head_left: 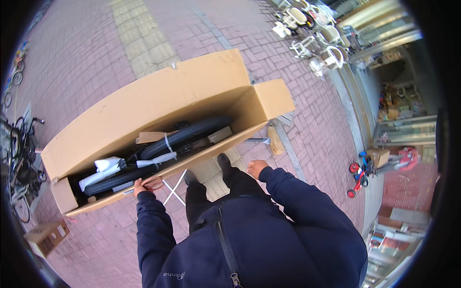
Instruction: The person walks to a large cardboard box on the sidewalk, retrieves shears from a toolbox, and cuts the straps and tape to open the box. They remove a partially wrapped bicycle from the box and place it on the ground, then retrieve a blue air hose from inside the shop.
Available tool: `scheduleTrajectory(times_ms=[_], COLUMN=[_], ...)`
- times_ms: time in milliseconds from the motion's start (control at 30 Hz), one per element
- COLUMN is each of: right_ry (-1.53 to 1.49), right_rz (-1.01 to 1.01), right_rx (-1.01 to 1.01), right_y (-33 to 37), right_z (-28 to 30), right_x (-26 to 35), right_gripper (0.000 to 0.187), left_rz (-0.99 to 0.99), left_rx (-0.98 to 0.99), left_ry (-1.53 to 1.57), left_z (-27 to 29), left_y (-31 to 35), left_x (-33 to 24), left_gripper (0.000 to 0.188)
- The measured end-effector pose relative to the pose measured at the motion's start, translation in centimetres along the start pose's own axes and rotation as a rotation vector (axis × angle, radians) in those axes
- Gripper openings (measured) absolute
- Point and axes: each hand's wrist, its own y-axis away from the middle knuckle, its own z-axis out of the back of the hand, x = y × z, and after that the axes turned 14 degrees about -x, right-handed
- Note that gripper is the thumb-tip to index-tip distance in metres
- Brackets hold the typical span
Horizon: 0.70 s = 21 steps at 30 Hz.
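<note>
A long cardboard box (158, 113) stands open at the top in front of me. Inside lies a partly packed bicycle: a black tyre (192, 137), a second tyre (115, 182) and white foam wrapping (103, 170) show, while its lower parts are hidden. At the box's near edge, my left hand (139, 188) is closed around scissors (152, 183) with reddish looped handles; a grey tip sticks out on its other side. My right hand (258, 168) hangs with curled fingers, apart from the box's near right end. Whether it holds anything is hidden.
White crossed legs (175, 189) show beside the box, near my feet. A brown cardboard piece (275, 140) lies right of the box. A smaller carton (47, 237) sits at lower left, below parked bicycles (21, 153). White child seats (326, 48) and a red-blue tricycle (359, 175) stand right.
</note>
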Motion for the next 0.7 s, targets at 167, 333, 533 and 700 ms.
scheduleTrajectory(times_ms=[167,333,533,700], right_ry=[-0.179,-0.039,0.237,0.137], right_rz=[0.348,0.762,0.548,0.617], right_rx=[-0.293,-0.133,0.303,0.261], right_y=[-3.3,-8.5,-9.5,-9.6], right_z=[2.8,1.0,-3.0,-3.1], right_x=[11.8,22.3,26.3,24.9], right_gripper=[0.022,0.050,0.046,0.045], left_rz=[-0.103,-0.092,-0.110,-0.258], left_rx=[-0.181,-0.291,-0.522,-0.716], left_ry=[-0.126,-0.239,-0.374,-0.567], left_z=[-1.5,-2.5,-0.6,5.6], left_y=[4.3,6.8,7.1,2.0], left_x=[0.0,-1.2,-4.4,-13.6], left_gripper=[0.022,0.031,0.052,0.048])
